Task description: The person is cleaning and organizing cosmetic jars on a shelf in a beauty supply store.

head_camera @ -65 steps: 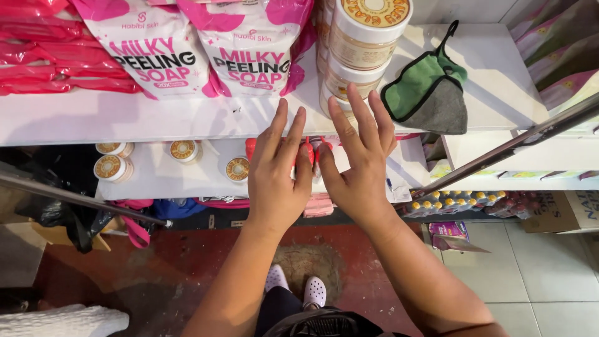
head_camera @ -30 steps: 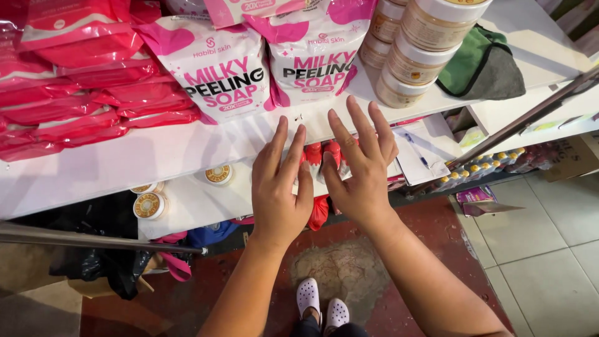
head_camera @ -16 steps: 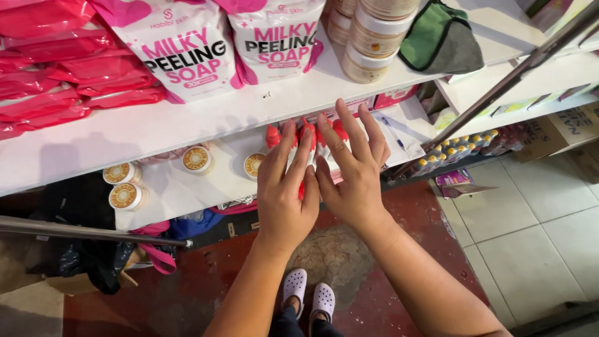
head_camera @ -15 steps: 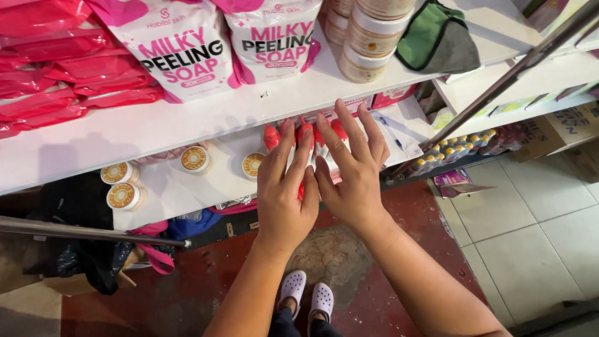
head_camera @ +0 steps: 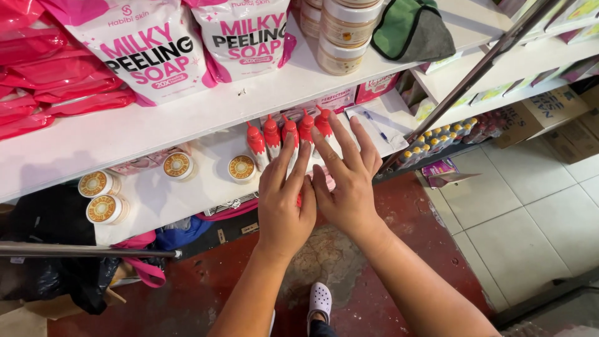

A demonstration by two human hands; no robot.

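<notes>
Head view: left hand [head_camera: 284, 206] and right hand [head_camera: 346, 181] lie side by side, backs up, fingers straight and spread, holding nothing. They hover over a row of 5 red-capped tubes [head_camera: 288, 134] on the lower shelf [head_camera: 156, 203]; whether the fingertips touch them I cannot tell. 4 round jars [head_camera: 178, 166] sit left of the tubes. Above, on the upper shelf [head_camera: 206, 106], stand 2 pink-and-white bags [head_camera: 150, 53], stacked tubs [head_camera: 343, 31] and a green pouch [head_camera: 412, 28].

We find bare shelf board between the round jars [head_camera: 178, 166] and the red-capped tubes [head_camera: 288, 135]. The upper shelf edge [head_camera: 206, 112] overhangs closely above them, and a slanted metal rail [head_camera: 474, 75] bars the right side.
</notes>
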